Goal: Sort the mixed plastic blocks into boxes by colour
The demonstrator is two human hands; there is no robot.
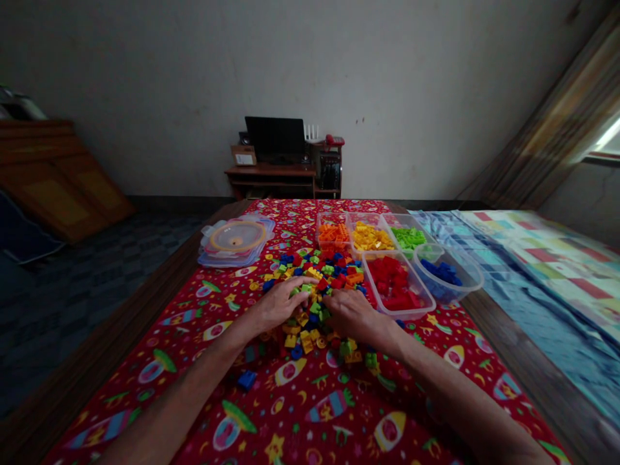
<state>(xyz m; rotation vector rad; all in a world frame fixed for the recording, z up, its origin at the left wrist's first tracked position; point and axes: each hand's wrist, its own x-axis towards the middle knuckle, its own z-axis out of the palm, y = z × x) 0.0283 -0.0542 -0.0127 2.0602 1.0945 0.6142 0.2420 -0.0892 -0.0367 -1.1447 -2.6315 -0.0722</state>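
Observation:
A mixed heap of plastic building blocks (306, 340) in red, yellow, blue, green and orange lies on the red patterned tablecloth (310, 442). At the heap's left side is my left hand (281, 302), thumb and fingers closed about a light green building block (306, 289). My right hand (352, 311) reaches into the heap from the right, its fingers curled downward. Whatever those fingertips grip is hidden. One blue block (247, 380) lies apart, nearer to me.
Clear tubs hold sorted blocks: orange (334, 236), yellow (372, 236), green (408, 238), red (391, 284) and blue (442, 272). Stacked lids (237, 237) lie at the left. A bed (547, 278) adjoins the table's right; a monitor (275, 139) stands beyond.

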